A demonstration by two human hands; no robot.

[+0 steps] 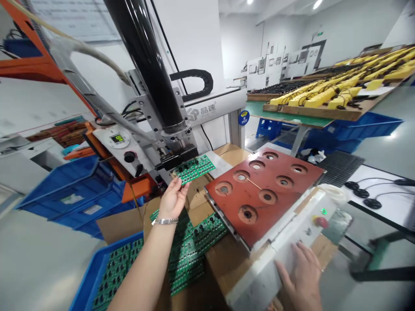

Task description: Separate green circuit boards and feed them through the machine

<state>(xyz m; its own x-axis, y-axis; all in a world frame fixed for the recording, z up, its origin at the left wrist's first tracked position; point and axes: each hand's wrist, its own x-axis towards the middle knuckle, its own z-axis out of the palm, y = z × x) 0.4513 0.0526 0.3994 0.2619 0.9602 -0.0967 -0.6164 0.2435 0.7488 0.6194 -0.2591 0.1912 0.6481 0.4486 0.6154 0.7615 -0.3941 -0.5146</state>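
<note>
The green circuit board [196, 169] is off the left side of the red plate [267, 179], near its far left corner and apart from it. It is pinched by its near left end in the left hand [174, 199], its component face turned up toward the viewer. Its far long edge lies close to the dark tool head [178, 159]; whether the two touch cannot be told.

Judged handling: light, thin and stiff, with raised parts that could be knocked or bent. Hold is best taken at the bare edges or corners, clear of the components; the present pinch at the end appears suitable, though the far end is unsupported by the hand.

Left hand: thumb and fingers closed on the board, forearm reaching forward on the left side of the plate, a metal watch band [166, 221] at the wrist. Right hand: holds nothing visible, thumb spread from the fingers, resting on the white housing [267, 270] along the plate's near right side, fingertips short of the red knob [320, 222].

Further boards [188, 248] lie stacked off the plate's near left edge. A blue bin [81, 276] containing more boards stands farther left of the plate.
</note>
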